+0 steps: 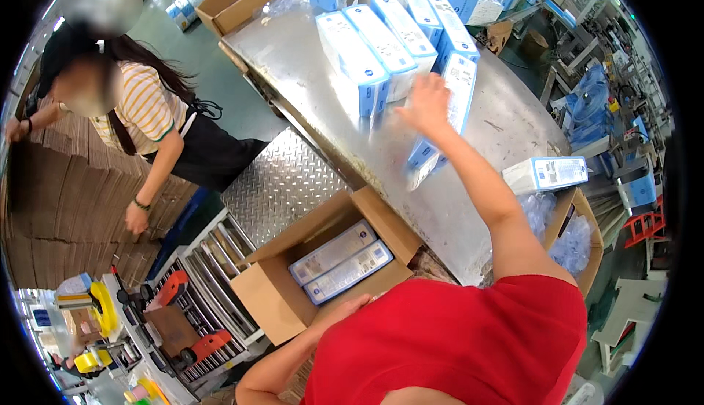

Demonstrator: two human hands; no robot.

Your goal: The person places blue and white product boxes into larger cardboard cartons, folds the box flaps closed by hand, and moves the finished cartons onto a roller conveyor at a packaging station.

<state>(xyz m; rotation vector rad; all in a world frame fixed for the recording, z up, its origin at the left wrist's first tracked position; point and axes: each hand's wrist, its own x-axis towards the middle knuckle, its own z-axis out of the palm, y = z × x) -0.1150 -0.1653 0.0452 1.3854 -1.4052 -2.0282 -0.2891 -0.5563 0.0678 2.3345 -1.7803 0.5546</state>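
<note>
My right hand [427, 104], slightly blurred, is over the metal table beside a tall white-and-blue box [460, 86]. Its thumb is spread from the fingers and nothing shows between them; whether it touches the box is unclear. Under my right forearm the lower end of that box group is smeared by motion. My left hand [343, 314] lies at the near side of an open brown carton [273, 298], fingers stretched out, partly hidden by my red top. Inside the carton two white-and-blue boxes [348, 262] lie side by side.
More white-and-blue boxes [352, 53] stand in rows on the metal table [293, 53]. One box [546, 174] lies at the right, above a carton of clear plastic [576, 243]. A co-worker [147, 104] stands left by stacked flat cardboard [66, 199]. A roller conveyor [213, 265] adjoins the carton.
</note>
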